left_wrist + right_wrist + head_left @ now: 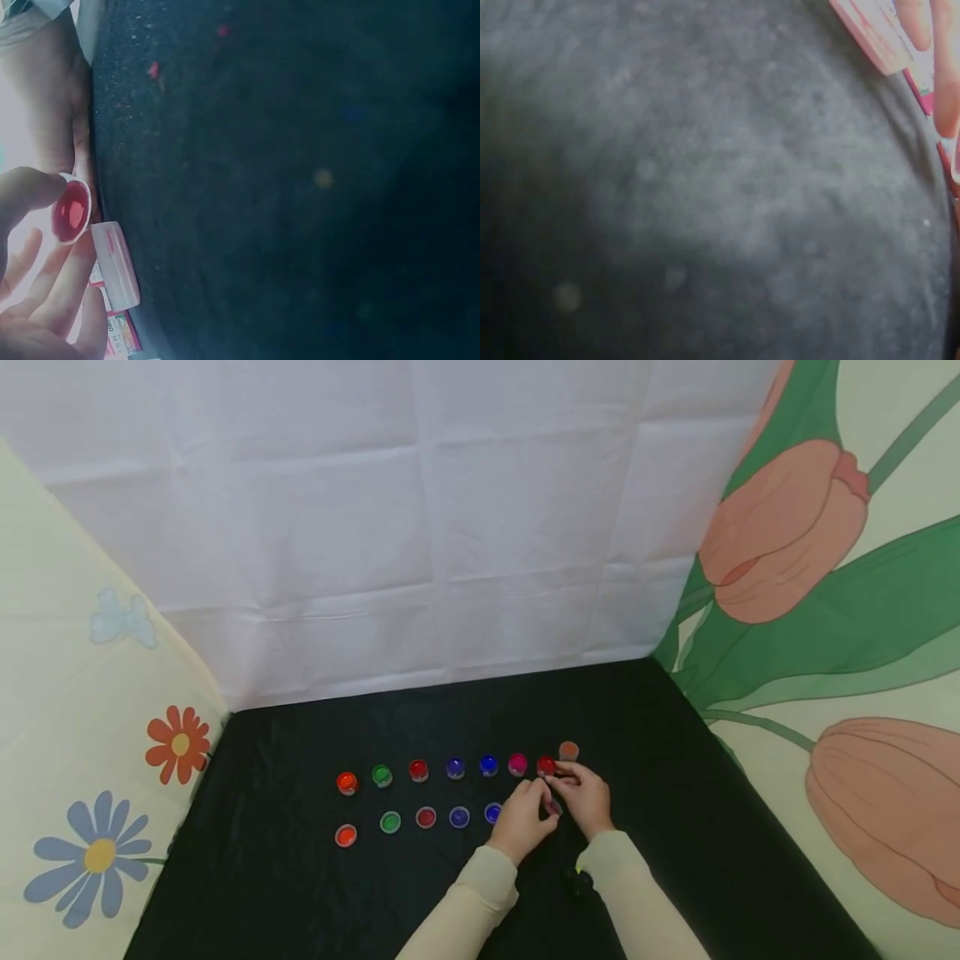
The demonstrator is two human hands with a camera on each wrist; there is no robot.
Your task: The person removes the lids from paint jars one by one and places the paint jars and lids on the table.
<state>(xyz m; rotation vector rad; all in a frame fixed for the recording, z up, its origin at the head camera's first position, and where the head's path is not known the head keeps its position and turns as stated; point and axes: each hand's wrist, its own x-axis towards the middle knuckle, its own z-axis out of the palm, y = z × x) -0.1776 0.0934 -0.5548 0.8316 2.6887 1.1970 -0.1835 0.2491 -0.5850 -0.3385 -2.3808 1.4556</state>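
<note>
My left hand [521, 820] pinches a small round red lid [73, 212] between thumb and fingers, tilted so its red inside and pale rim show in the left wrist view. My right hand [587, 795] holds the red paint pot [546, 766] at its right and near edge with thumb and index finger. The two hands almost meet, left fingertips just in front of that pot. Beside the left fingers, a pale pink lid [116, 265] lies on the black cloth, hidden behind that hand in the head view. Only fingers [946, 90] at the right edge show in the right wrist view.
A back row holds several open paint pots, among them orange [347, 783], green [382, 776], purple [455, 767] and magenta [517, 764]. Matching lids [426, 817] lie in a front row. An orange-brown pot [569, 751] stands at the right end. A dark object [579, 882] lies by the right sleeve.
</note>
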